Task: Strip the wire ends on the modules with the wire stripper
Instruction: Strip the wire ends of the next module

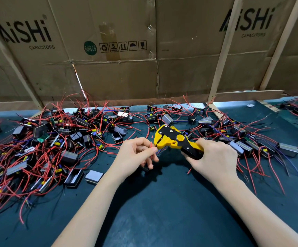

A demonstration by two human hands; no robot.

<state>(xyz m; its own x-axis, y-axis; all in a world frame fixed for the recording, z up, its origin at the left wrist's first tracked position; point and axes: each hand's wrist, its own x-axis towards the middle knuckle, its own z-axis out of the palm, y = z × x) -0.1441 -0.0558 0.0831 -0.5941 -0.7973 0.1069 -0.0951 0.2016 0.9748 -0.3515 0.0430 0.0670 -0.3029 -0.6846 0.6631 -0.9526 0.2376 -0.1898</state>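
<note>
I note the right hand (214, 157) gripping the wire stripper (176, 139) by its handles; the left hand (135, 154) pinches a red wire (151, 147) just beside its head. I advise seating the wire end squarely before squeezing.

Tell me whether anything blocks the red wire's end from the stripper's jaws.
Nothing visible does. The left hand pinches the red wire just left of the wire stripper, held by the right hand.

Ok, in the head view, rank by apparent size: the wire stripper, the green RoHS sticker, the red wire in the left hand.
1. Wire stripper, clearly largest, though nearest the camera.
2. RoHS sticker.
3. Red wire, thinnest; partly hidden by the left hand.
</note>
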